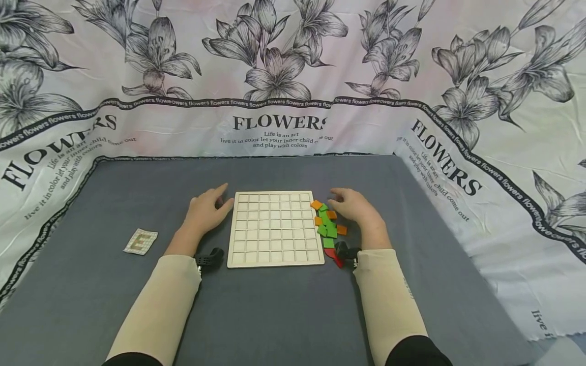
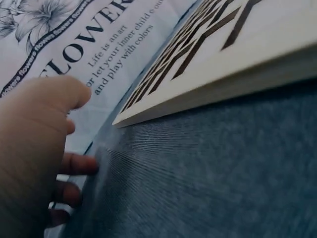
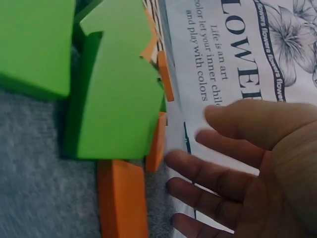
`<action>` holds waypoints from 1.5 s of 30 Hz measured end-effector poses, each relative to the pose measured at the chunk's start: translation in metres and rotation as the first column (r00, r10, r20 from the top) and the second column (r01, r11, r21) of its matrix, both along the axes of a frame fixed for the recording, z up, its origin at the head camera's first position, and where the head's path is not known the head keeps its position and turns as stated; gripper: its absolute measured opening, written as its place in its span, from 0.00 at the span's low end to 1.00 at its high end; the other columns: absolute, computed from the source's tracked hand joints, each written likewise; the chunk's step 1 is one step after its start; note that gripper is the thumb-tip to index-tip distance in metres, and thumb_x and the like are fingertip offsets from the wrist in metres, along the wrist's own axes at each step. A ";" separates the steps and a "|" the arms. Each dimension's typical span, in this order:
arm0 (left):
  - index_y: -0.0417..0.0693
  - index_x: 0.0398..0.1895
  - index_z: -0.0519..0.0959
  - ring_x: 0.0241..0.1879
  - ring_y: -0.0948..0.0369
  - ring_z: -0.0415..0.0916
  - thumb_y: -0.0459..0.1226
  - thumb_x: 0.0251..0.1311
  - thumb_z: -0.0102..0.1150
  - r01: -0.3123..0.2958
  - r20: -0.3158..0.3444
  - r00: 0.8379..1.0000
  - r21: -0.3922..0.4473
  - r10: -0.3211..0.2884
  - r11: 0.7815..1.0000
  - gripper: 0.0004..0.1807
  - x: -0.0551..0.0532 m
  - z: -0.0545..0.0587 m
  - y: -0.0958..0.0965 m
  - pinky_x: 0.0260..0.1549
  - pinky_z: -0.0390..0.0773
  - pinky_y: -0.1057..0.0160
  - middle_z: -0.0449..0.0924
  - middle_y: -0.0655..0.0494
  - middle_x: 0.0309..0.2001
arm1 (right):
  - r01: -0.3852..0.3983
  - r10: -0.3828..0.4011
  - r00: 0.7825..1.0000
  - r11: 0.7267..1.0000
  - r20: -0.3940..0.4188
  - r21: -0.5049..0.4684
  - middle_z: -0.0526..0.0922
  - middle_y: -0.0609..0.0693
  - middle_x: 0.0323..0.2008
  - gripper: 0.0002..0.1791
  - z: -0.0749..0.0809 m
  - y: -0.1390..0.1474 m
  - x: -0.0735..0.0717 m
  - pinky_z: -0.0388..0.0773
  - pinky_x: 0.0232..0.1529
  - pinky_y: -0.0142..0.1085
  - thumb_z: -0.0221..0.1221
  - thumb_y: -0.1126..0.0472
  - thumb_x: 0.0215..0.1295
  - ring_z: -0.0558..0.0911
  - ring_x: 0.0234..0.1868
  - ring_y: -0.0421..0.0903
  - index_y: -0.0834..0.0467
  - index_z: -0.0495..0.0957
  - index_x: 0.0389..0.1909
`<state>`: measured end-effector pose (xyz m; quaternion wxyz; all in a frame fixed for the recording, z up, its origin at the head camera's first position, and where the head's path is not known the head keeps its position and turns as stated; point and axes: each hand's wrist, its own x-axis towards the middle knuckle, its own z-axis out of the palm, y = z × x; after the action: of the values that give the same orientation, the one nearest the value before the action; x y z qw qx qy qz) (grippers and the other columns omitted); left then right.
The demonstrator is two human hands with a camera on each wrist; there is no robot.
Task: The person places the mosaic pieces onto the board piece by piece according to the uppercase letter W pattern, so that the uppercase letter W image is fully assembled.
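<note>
1. Because the grid board (image 1: 276,234) lies between them in the head view, the left hand (image 1: 204,211) and the right hand (image 1: 356,206) are well apart, the first between nine and ten o'clock of it, the second between two and three. Both have loosely bent fingers and hold nothing. The board lies flat on the grey desk (image 1: 274,315), roughly squared to the person, presumably so its rows face them straight. Green pieces (image 1: 328,243), orange pieces (image 1: 342,230) and red pieces (image 1: 338,260) cluster along its three o'clock side, probably to be within the right hand's reach while leaving the cells uncovered. A small patterned square (image 1: 140,241) lies around nine o'clock, beyond the left hand, likely out of the way.

2. In the left wrist view, the board fills the one-to-two o'clock area. The left hand, toward eight o'clock, has its thumb short of the rim, a stance that seems suited to steadying the board.

3. In the right wrist view, green pieces overlap around ten o'clock; an orange one near seven meets them, whether underneath I cannot tell. The right hand, at four o'clock, has parted fingers angled toward the pieces, apparently suited to picking.
</note>
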<state>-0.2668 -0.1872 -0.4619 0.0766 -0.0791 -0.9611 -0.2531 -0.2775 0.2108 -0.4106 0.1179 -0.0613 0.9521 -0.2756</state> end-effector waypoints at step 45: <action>0.50 0.68 0.79 0.28 0.55 0.62 0.45 0.63 0.52 0.155 -0.030 0.987 -0.142 -0.161 0.978 0.29 0.002 -0.004 0.001 0.35 0.58 0.54 0.67 0.54 0.27 | -0.166 0.160 0.967 0.986 -0.200 -0.015 0.67 0.50 0.25 0.18 0.022 -0.056 0.005 0.63 0.36 0.43 0.64 0.55 0.71 0.64 0.24 0.47 0.57 0.84 0.58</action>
<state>-0.2648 -0.1859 -0.4656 0.0703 -0.1654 -0.9654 -0.1889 -0.2726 0.1550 -0.3886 0.0435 -0.1683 0.9463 -0.2726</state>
